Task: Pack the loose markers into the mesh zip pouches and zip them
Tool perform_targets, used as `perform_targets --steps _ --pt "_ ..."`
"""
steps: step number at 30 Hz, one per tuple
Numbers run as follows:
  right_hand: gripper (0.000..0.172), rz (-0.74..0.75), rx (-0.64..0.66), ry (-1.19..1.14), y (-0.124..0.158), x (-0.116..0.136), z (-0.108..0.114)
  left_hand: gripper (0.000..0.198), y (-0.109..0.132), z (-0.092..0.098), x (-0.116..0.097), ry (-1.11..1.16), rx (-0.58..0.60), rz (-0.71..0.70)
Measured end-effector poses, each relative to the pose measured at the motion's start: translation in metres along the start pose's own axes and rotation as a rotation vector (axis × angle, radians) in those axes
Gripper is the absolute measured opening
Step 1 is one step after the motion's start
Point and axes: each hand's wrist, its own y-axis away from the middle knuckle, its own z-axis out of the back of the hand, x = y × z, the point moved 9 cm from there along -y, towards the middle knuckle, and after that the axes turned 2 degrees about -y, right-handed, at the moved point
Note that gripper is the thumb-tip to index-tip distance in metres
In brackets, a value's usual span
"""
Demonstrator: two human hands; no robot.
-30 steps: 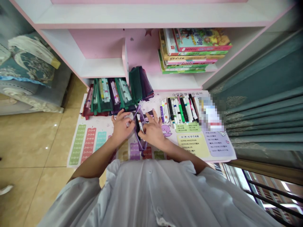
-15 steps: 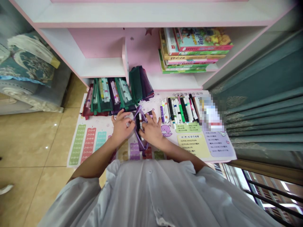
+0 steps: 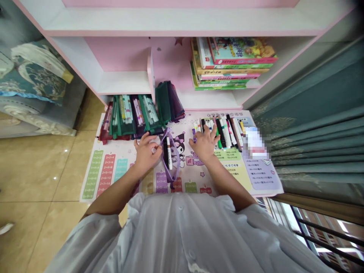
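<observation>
My left hand (image 3: 145, 153) grips the near rim of a purple mesh pencil pouch (image 3: 173, 161), which lies open on the desk mat. Two markers (image 3: 167, 152) lie inside it, one white and one black. My right hand (image 3: 203, 143) rests on a row of loose markers (image 3: 226, 131), fingers spread, beside a purple-capped marker (image 3: 193, 134). Its palm hides part of the row. Several green mesh pouches (image 3: 123, 115) filled with markers stand farther back, beyond my left hand.
The printed desk mat (image 3: 110, 170) carries multiplication tables. Above it are a pink-and-white shelf (image 3: 119, 60), a stack of books (image 3: 230, 64) and folded dark pouches (image 3: 167, 102). A teal curtain (image 3: 315, 151) hangs right; a tiled floor (image 3: 36, 170) lies left.
My right hand has left the purple pouch and moved right onto the row of markers. My left hand stays at the pouch, which now lies more fully in view.
</observation>
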Motion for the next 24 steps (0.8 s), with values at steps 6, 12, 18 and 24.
perform_targets --steps 6,12,18,24 --pt "0.034 -0.037 0.081 0.079 0.000 -0.009 -0.012 0.021 0.000 0.001 -0.001 0.002 0.007 0.009" --pt "0.029 -0.018 0.088 0.083 -0.001 -0.007 -0.017 0.021 0.000 0.000 -0.001 -0.001 0.011 0.001" --pt "0.019 0.024 0.041 0.000 0.003 0.002 -0.009 0.021 0.000 0.000 -0.001 0.006 0.017 0.011" --pt "0.020 0.140 -0.042 -0.212 0.022 0.031 0.027 0.022 0.000 0.000 -0.001 0.006 0.008 0.010"
